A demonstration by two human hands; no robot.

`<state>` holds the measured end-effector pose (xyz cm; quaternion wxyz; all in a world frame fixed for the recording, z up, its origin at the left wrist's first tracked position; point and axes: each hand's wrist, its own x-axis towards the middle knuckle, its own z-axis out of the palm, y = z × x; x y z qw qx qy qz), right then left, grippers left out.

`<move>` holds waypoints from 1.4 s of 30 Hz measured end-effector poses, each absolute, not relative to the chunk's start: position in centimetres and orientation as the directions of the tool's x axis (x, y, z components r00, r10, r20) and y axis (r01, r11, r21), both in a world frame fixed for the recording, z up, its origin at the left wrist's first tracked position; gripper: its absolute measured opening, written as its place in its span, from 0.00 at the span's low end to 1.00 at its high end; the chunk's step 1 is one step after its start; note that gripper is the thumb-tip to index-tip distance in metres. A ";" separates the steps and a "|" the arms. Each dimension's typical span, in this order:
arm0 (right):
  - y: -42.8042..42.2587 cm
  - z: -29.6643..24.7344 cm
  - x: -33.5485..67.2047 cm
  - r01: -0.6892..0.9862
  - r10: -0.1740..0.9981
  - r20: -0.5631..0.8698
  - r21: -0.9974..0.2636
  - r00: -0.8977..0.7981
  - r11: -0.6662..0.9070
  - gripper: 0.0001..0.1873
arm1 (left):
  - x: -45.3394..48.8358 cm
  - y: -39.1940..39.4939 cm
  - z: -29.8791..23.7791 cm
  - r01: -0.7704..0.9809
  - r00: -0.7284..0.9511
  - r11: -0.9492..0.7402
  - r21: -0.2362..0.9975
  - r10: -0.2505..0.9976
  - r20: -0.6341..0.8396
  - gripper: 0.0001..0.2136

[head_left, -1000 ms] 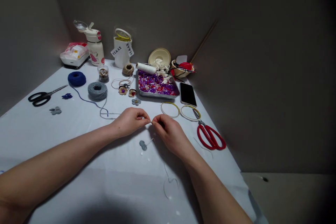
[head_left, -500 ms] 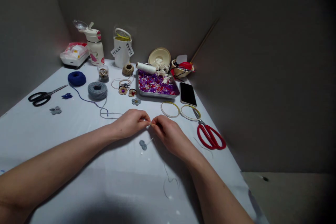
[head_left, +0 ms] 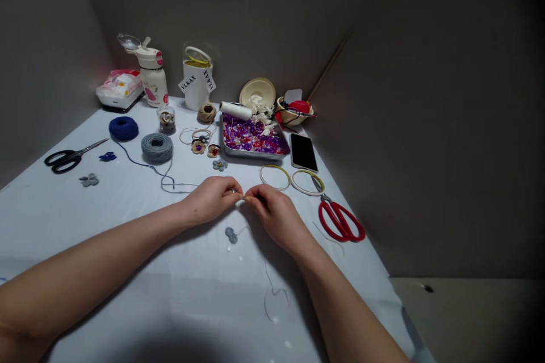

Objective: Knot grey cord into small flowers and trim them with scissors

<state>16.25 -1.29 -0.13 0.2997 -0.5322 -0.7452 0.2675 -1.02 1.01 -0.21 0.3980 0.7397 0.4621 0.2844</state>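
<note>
1. The left hand and right hand hover over the worktop, their grips together: fingertips meet at the centre, pinching something too thin to make out.
2. A small grey crochet flower lies flat at 7 o'clock from the pinch, just below it and not touching either hand. Its soft, looped yarn forms rounded petals, and a short pale strand leaves it toward the right hand.
3. A fine grey thread curls loosely across the worktop at 5 o'clock, beside the right wrist.
4. At 12 o'clock sits a metal tray heaped with glossy purple and red beads.
5. At 11 o'clock lies a little blue-grey flower, just above the left hand.
6. Two thin round hoops lie at 1 o'clock, and a dark phone at 2 o'clock.
7. Red-handled scissors lie at 3 o'clock.
8. At 10 o'clock, well apart, sit grey yarn and navy yarn, with navy thread trailing toward the left hand.
</note>
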 end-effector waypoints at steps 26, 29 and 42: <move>-1.7 -0.7 14.1 0.163 0.997 -0.008 -0.986 0.078 -0.020 0.11 | 0.4 0.1 -0.5 0.106 0.142 0.059 0.993 0.987 -0.074 0.07; -1.8 -0.7 14.1 0.164 0.997 0.013 -0.986 0.081 -0.001 0.11 | 0.4 0.1 -0.5 0.103 0.142 0.039 0.994 0.988 -0.054 0.07; -1.3 -0.1 15.4 0.383 0.996 0.051 -0.921 -0.071 0.074 0.09 | -0.3 0.5 -0.3 0.291 0.252 -0.082 0.953 0.968 0.007 0.07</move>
